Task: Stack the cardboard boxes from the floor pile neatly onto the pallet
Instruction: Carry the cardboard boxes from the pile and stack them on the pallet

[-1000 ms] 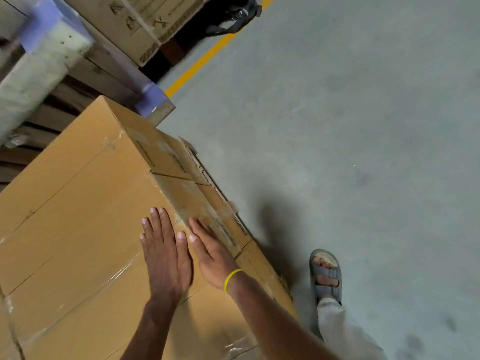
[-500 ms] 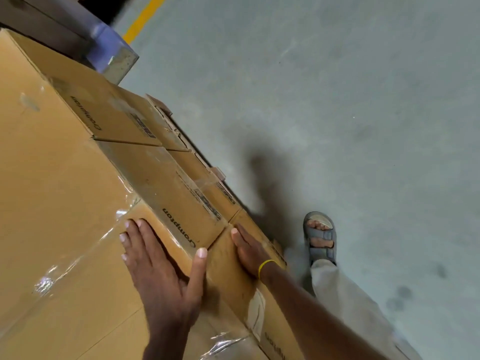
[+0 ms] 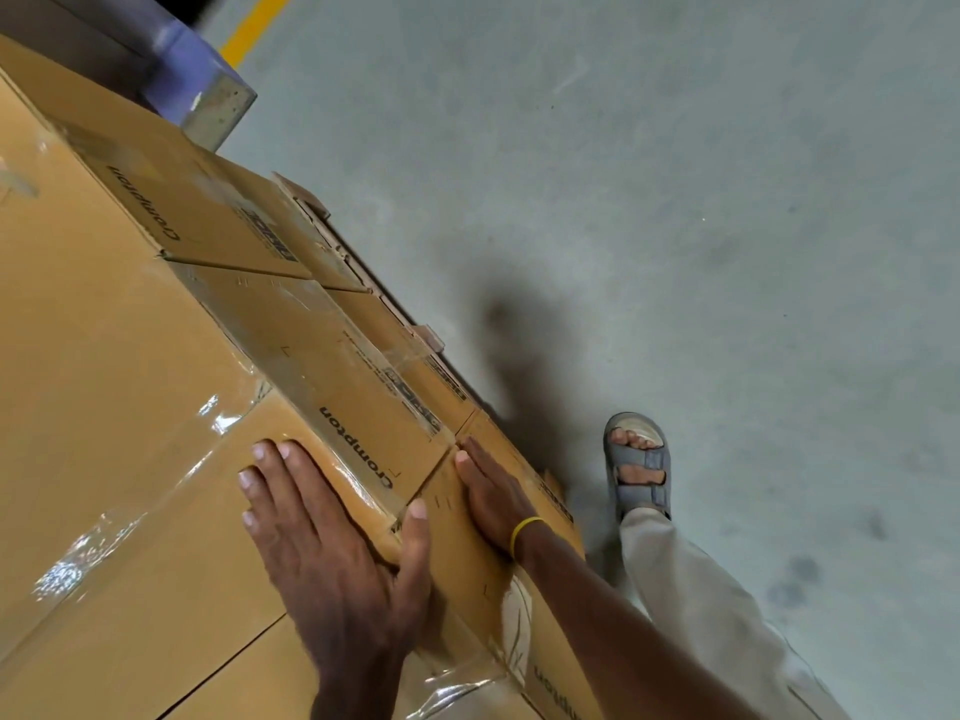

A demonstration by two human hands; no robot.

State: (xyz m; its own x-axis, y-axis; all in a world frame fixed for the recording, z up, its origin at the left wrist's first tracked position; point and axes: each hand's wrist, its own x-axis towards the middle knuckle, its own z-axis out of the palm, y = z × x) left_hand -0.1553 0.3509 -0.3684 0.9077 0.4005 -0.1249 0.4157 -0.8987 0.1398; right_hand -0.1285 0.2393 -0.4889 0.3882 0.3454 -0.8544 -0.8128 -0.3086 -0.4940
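Cardboard box (image 3: 462, 574) sat on the stack (image 3: 208, 210), beneath and between both hands. Left hand (image 3: 332, 543) lay flat on top, thumb over the edge. Right hand (image 3: 493, 501) pressed the side face; both grips wide, clasping nothing.

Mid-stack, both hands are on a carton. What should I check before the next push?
1. Left hand flat on top of the near box, thumb over its edge: ok.
2. Right hand flat against that box's side: ok.
3. Near box flush with the neighbouring box: cannot tell.
4. Sandalled foot apart from the boxes: ok.
5. What the boxes rest on: hidden, cannot tell.
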